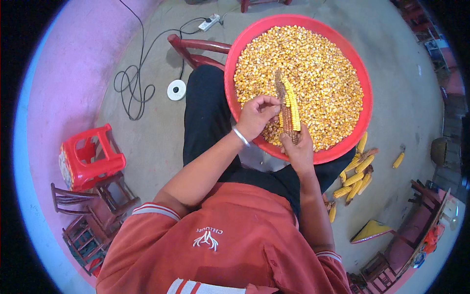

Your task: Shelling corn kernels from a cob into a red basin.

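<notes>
A partly shelled corn cob [289,106], with yellow kernel rows along one side and bare cob showing on the other, is tilted over the red round basin [361,136]. My right hand [301,149] grips its lower end. Against the cob's left side, my left hand [259,115] has its thumb and fingers bent close together; whether anything is between them cannot be told. Loose corn kernels [323,73] fill the basin, which sits over my knees.
Several unshelled corn cobs [354,179] lie on the floor at the right, one apart [398,160]. A wooden chair [205,46] is beyond my left knee. A power strip [209,22] and looped black cable [137,88] lie on the floor. A red plastic stool [93,158] is at the left.
</notes>
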Demonstrator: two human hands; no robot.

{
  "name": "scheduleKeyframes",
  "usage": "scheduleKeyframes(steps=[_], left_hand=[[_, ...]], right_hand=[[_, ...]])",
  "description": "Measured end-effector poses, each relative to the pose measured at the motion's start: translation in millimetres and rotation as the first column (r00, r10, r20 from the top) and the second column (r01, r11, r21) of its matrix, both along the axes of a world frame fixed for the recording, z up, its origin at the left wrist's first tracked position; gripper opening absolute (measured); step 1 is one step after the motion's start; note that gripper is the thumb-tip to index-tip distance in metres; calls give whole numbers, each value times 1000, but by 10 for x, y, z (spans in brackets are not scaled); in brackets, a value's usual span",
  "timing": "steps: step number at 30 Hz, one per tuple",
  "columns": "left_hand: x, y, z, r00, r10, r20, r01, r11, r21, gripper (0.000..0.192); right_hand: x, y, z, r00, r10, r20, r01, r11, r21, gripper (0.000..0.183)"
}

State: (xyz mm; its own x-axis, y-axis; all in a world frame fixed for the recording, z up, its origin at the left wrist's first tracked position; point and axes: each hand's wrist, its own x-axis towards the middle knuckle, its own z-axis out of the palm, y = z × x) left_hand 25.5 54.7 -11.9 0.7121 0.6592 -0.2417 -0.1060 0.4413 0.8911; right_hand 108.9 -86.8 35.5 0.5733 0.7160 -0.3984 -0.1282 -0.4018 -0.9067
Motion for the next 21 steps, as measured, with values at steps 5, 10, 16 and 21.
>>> scheduleKeyframes(steps=[5,10,16,21], left_hand=[[0,133,21,988,140,61,-102,905,-412,12],[72,79,75,980,172,-95,-190,956,-224,17],[93,-5,76,983,35,-181,-36,999,-2,22],[75,-32,14,990,-8,-140,34,983,179,16]], right_hand=[[19,-27,-98,998,-32,-55,35,997,62,34],[-28,10,-95,999,-44,30,43,999,32,25],[-50,-26,-254,949,24,315,-44,997,59,46],[-19,-50,-188,994,-8,110,3,999,41,44]])
